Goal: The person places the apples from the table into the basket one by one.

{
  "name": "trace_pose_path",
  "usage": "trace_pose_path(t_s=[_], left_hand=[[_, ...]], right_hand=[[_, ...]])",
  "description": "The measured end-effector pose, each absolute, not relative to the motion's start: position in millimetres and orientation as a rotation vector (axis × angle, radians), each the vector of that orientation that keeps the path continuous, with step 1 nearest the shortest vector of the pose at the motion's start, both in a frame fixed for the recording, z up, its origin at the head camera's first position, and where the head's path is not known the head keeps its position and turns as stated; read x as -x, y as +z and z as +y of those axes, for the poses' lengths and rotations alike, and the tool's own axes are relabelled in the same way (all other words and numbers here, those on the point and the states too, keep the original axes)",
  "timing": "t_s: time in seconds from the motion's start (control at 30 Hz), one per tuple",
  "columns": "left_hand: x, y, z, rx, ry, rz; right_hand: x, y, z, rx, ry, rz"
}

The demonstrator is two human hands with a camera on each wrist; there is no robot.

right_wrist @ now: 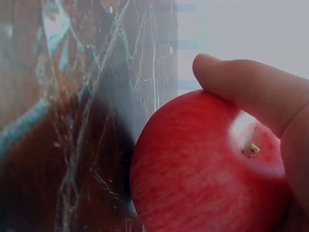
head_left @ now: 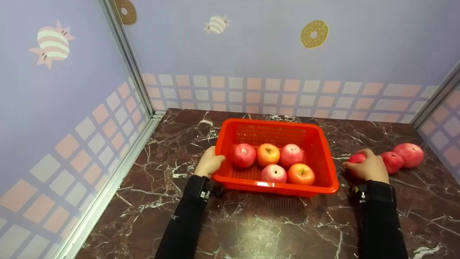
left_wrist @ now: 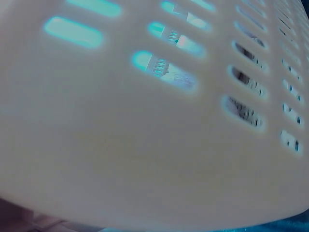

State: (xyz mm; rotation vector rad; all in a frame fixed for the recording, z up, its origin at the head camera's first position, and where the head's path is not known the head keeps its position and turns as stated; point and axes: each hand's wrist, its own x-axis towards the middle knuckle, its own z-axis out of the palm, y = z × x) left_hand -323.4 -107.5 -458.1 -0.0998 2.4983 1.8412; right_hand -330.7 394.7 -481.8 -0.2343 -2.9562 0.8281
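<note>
My left hand [head_left: 208,163] grips the left rim of a red plastic basket [head_left: 327,162], thumb over the edge. The basket's slotted side wall [left_wrist: 120,140] fills the left wrist view, washed out in colour. Several red and yellow-orange apples sit inside on its floor, among them a yellow-orange apple [head_left: 301,175] at the front right. To the right of the basket, my right hand [head_left: 371,169] holds a red apple [right_wrist: 193,169] low at the tabletop, its thumb [right_wrist: 251,84] lying across the top near the stem.
Two more apples lie just right of my right hand, a smaller red one [head_left: 392,162] and a larger pinkish one [head_left: 409,154]. The dark marbled tabletop [head_left: 151,216] ends at a patterned back wall [head_left: 251,46] and a left side panel [head_left: 72,108].
</note>
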Motion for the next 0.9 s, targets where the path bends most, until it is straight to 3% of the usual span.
trace_pose_path(t_s=[0.9], left_hand=[[324.1,-459.2,-107.2,0.107,1.86,2.478]], right_hand=[[330.5,-486.4,399.1,0.208,0.837,-2.927]])
